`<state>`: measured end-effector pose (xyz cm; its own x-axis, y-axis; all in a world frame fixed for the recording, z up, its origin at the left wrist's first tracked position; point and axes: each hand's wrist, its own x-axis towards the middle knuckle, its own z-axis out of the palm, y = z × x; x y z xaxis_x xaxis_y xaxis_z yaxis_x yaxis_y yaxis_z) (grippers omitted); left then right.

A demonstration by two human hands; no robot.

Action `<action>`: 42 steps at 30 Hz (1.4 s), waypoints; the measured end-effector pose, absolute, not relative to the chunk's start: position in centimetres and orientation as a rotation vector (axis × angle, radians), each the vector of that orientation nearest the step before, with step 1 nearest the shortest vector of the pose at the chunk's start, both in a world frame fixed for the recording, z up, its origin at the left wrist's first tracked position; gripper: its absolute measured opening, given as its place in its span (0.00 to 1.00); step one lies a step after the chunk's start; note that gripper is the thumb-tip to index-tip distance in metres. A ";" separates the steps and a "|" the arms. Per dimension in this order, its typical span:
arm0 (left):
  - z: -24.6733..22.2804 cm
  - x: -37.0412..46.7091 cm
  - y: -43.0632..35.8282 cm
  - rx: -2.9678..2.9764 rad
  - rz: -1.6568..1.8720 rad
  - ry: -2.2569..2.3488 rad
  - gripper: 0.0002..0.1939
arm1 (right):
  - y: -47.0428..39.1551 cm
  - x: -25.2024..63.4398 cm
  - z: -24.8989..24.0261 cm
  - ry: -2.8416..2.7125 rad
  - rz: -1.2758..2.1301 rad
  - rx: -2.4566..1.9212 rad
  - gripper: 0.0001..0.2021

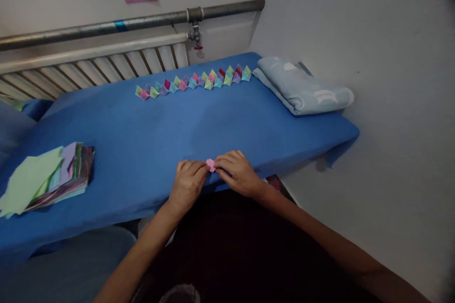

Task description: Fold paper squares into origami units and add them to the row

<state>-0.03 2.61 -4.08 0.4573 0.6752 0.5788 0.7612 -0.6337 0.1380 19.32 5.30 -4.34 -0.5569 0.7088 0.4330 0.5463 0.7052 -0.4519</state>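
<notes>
A small piece of folded pink paper (211, 165) is pinched between both hands, near the front edge of the blue cloth-covered table (156, 128). My left hand (188, 183) grips its left side with closed fingers. On its right side, the fingertips of my right hand (239, 173) are closed on the same paper. The fingers partly cover it, so its full shape is hidden. Farther back, a row of small folded paper pieces (192, 84) in several colours stands across the table.
A stack of coloured paper sheets (64, 175) lies at the left. A folded light-blue blanket (305, 87) rests at the back right against the wall. Behind the table are a white radiator (103, 68) and a metal pipe (156, 20) with a valve (196, 38).
</notes>
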 end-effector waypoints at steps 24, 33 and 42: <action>-4.7 -0.3 3.0 -2.626 -1.015 -1.220 0.09 | 5.2 19.4 -4.5 -2.283 0.410 -0.983 0.07; -5.0 -0.1 2.9 -2.594 -1.030 -1.355 0.07 | 5.2 19.1 -4.4 -2.289 0.396 -1.050 0.06; -5.0 -0.2 3.0 -2.600 -1.072 -1.324 0.06 | 5.2 18.9 -4.4 -2.280 0.399 -1.090 0.08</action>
